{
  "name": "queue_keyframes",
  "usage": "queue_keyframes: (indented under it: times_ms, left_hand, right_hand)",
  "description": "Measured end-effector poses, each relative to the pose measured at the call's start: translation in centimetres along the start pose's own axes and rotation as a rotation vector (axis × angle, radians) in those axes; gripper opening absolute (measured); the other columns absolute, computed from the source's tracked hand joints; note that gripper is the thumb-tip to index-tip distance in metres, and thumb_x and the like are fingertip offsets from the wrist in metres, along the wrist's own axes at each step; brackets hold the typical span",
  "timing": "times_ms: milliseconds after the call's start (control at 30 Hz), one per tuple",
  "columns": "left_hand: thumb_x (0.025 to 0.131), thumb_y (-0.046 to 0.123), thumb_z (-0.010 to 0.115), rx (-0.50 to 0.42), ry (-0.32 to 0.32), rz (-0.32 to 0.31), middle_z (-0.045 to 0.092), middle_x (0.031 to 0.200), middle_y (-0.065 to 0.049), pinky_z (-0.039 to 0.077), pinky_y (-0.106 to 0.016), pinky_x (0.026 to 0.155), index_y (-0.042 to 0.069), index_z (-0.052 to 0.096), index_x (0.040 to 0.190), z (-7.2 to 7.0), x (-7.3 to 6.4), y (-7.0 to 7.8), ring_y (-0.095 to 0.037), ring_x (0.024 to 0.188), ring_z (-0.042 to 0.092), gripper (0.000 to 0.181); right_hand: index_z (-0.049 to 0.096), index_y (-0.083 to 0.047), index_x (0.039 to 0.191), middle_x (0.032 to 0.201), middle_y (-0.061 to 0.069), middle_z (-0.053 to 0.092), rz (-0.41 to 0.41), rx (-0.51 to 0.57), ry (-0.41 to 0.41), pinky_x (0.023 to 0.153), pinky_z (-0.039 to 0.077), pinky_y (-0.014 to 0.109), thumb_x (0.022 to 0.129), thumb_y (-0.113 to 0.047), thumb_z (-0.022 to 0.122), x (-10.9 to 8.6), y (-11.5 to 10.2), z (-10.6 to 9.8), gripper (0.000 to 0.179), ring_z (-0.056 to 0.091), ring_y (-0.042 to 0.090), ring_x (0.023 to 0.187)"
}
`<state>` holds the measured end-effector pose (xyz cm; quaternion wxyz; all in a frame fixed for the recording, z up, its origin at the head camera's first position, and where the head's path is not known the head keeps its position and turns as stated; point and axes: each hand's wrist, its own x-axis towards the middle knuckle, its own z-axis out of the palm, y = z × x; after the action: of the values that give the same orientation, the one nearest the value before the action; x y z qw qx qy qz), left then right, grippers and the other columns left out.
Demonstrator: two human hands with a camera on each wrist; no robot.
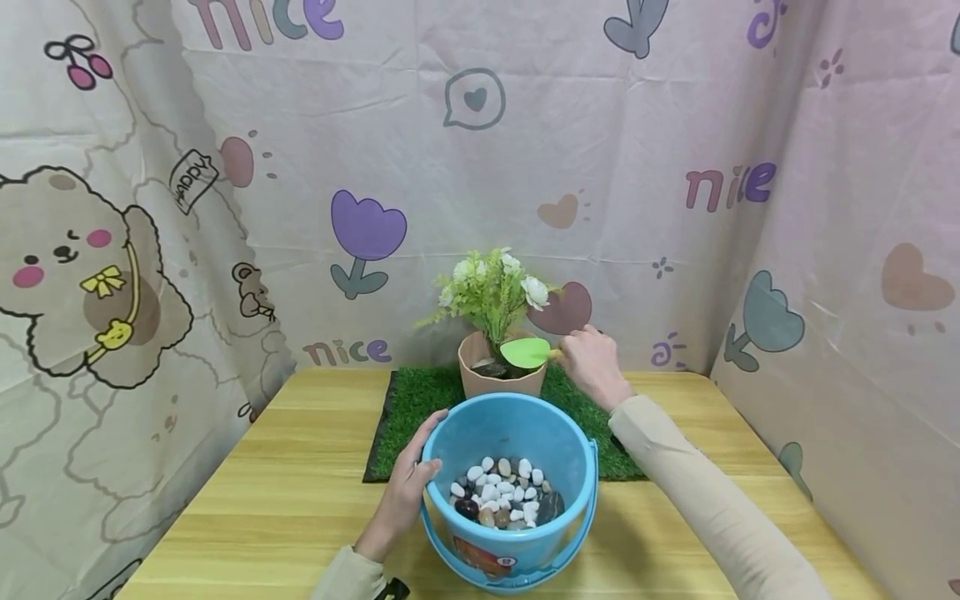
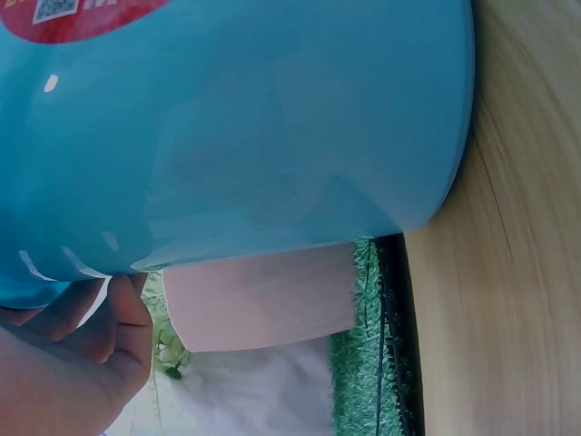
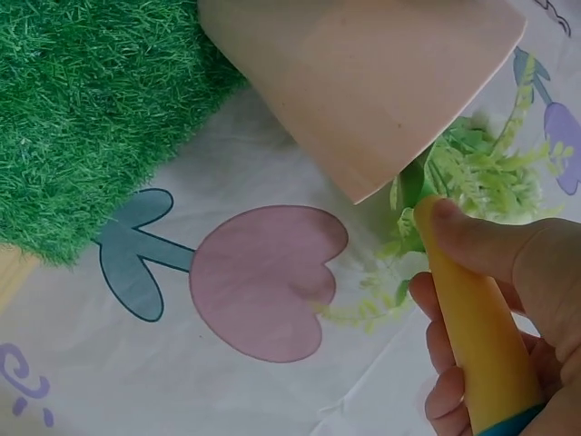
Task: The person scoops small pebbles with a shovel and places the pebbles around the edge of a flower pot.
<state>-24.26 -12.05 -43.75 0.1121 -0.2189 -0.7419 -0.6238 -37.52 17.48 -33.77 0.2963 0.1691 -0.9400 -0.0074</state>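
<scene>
My right hand grips the yellow handle of a toy shovel with a green blade. The blade is over the mouth of a pinkish flowerpot, in front of the plant's stems. Dark stones show inside the pot, and leafy greenery with white flowers rises from it. With its thumb over the rim, my left hand holds the left side of a blue bucket. White, brown and dark pebbles cover the bucket's bottom. In the left wrist view the bucket's wall hides part of the fingers.
The flowerpot stands on a green artificial grass mat at the back of the wooden table. Right behind it hangs a printed cloth. The bucket stands in front of the pot, its handle lowered toward the near side.
</scene>
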Motion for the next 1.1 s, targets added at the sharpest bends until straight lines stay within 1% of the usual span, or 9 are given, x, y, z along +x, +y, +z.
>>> queue_keyframes:
  times_ms: [133, 233, 400, 533, 700, 800, 900, 1000, 1100]
  left_hand:
    - [0.092, 0.009, 0.037, 0.002, 0.002, 0.006, 0.041, 0.151, -0.017, 0.048, -0.058, 0.095, 0.017, 0.034, 0.153, 0.1, 0.0, 0.1, -0.042, 0.126, 0.052, 0.061]
    - [0.092, 0.009, 0.037, 0.005, 0.003, 0.01, 0.041, 0.151, -0.017, 0.048, -0.058, 0.095, 0.016, 0.034, 0.153, 0.0, -0.1, 0.1, -0.042, 0.126, 0.052, 0.061]
    - [0.091, 0.009, 0.038, 0.0, 0.006, 0.006, 0.041, 0.151, -0.018, 0.047, -0.057, 0.095, 0.016, 0.034, 0.152, 0.1, -0.1, 0.1, -0.042, 0.126, 0.052, 0.062]
    - [0.091, 0.008, 0.038, -0.001, 0.007, 0.011, 0.042, 0.151, -0.018, 0.048, -0.057, 0.095, 0.016, 0.035, 0.152, 0.1, -0.2, 0.1, -0.042, 0.126, 0.052, 0.062]
    - [0.09, 0.008, 0.037, 0.005, 0.007, 0.014, 0.042, 0.15, -0.018, 0.048, -0.055, 0.094, 0.015, 0.035, 0.152, 0.1, -0.1, 0.2, -0.041, 0.125, 0.053, 0.062]
    - [0.09, 0.008, 0.037, 0.005, 0.002, 0.009, 0.042, 0.15, -0.018, 0.049, -0.054, 0.094, 0.014, 0.035, 0.152, 0.2, -0.1, 0.2, -0.041, 0.125, 0.053, 0.062]
    - [0.091, 0.008, 0.037, -0.003, 0.001, -0.003, 0.042, 0.151, -0.017, 0.049, -0.055, 0.094, 0.014, 0.035, 0.152, 0.2, -0.1, 0.2, -0.041, 0.125, 0.053, 0.062]
    - [0.091, 0.008, 0.037, -0.012, 0.006, -0.011, 0.042, 0.151, -0.017, 0.049, -0.055, 0.093, 0.016, 0.035, 0.152, 0.2, 0.0, 0.2, -0.041, 0.125, 0.053, 0.061]
    - [0.091, 0.007, 0.037, -0.006, 0.012, 0.005, 0.042, 0.15, -0.018, 0.049, -0.056, 0.093, 0.015, 0.035, 0.152, 0.2, 0.0, 0.2, -0.042, 0.124, 0.053, 0.062]
  right_hand:
    - [0.078, -0.015, 0.082, 0.08, 0.005, 0.07, -0.004, -0.027, -0.006, 0.062, 0.05, 0.044, 0.081, -0.025, 0.078, 0.1, 0.0, -0.2, 0.01, 0.058, 0.025, 0.077]
    - [0.077, -0.014, 0.08, 0.08, 0.005, 0.068, -0.032, -0.074, -0.011, 0.064, 0.047, 0.042, 0.083, -0.016, 0.076, 0.4, -0.4, -0.5, 0.004, 0.054, 0.025, 0.078]
    - [0.075, -0.016, 0.078, 0.083, 0.006, 0.067, -0.083, -0.162, -0.036, 0.069, 0.045, 0.042, 0.086, -0.004, 0.068, 1.0, -1.5, -0.9, 0.016, 0.052, 0.026, 0.082]
    - [0.073, -0.017, 0.074, 0.082, 0.004, 0.068, -0.133, -0.216, -0.035, 0.068, 0.043, 0.039, 0.088, -0.003, 0.067, 1.4, -2.1, -0.8, 0.02, 0.05, 0.025, 0.079]
    - [0.071, -0.019, 0.07, 0.081, 0.001, 0.069, -0.223, -0.255, -0.001, 0.064, 0.035, 0.034, 0.089, -0.004, 0.066, 1.2, -2.1, -0.1, 0.025, 0.047, 0.022, 0.076]
    - [0.072, -0.02, 0.07, 0.081, 0.0, 0.069, -0.266, -0.278, 0.022, 0.064, 0.032, 0.032, 0.089, -0.004, 0.067, 0.7, -2.1, 0.1, 0.025, 0.045, 0.021, 0.075]
    - [0.072, -0.02, 0.069, 0.08, 0.0, 0.067, -0.307, -0.299, 0.066, 0.064, 0.03, 0.032, 0.088, -0.005, 0.068, 0.3, -2.0, 0.2, 0.024, 0.043, 0.021, 0.075]
    - [0.074, -0.02, 0.073, 0.081, 0.0, 0.066, -0.346, -0.307, 0.117, 0.066, 0.032, 0.031, 0.087, -0.006, 0.069, 0.2, -1.9, 0.1, 0.02, 0.044, 0.021, 0.078]
    - [0.077, -0.02, 0.083, 0.086, -0.001, 0.068, -0.376, -0.298, 0.16, 0.067, 0.036, 0.031, 0.086, -0.007, 0.071, 0.1, -1.7, 0.0, 0.015, 0.048, 0.021, 0.081]
